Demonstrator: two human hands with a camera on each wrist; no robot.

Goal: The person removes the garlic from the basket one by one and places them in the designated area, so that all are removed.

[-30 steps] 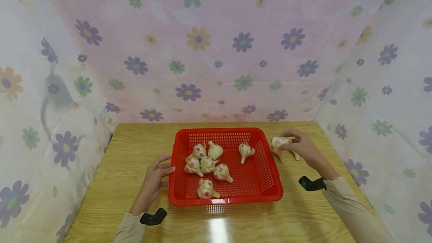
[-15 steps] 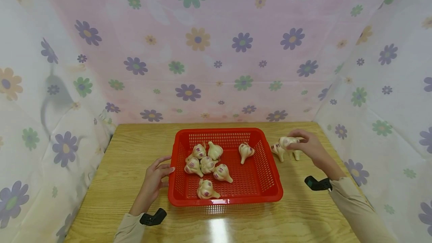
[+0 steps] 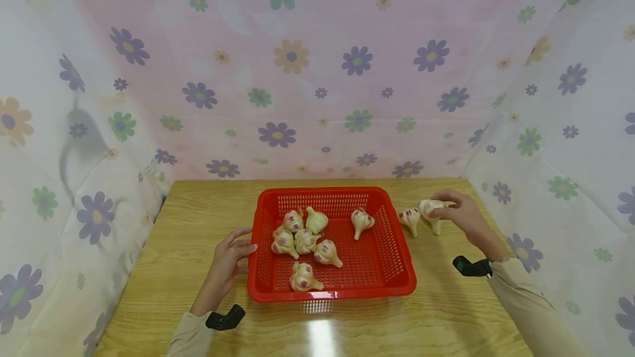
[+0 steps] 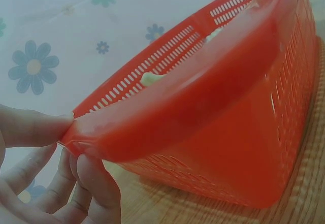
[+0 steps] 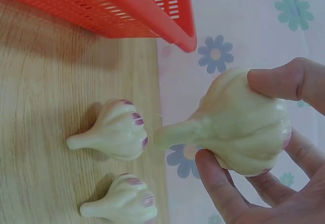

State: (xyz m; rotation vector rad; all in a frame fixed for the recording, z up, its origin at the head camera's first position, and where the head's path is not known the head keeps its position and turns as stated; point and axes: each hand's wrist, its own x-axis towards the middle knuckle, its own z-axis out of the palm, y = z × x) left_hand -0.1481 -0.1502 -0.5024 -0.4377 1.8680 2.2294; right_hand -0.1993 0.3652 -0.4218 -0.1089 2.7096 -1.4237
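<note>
My left hand (image 3: 229, 262) grips the rim of a red plastic basket (image 4: 203, 117) at its left side; in the left wrist view the thumb lies on top of the rim and fingers curl beneath. Several garlic bulbs lie inside, such as one garlic bulb (image 3: 327, 253) near the middle. Right of the basket, my right hand (image 3: 463, 215) holds another garlic bulb (image 5: 244, 122) between thumb and fingers, raised off the table. Two more bulbs rest below it: one garlic bulb (image 5: 114, 131) nearer the basket and a second garlic bulb (image 5: 124, 201), partly covered in the head view.
The wood-grain table (image 3: 198, 203) carries the basket. Flower-print cloth (image 3: 317, 70) closes off the back and both sides. A black wrist device (image 3: 225, 318) sits on the left forearm, and a similar black device (image 3: 471, 266) on the right.
My right hand has moved to the right with the garlic bulb, away from the basket, uncovering the bulb next to the basket. The left hand and basket stay put.
</note>
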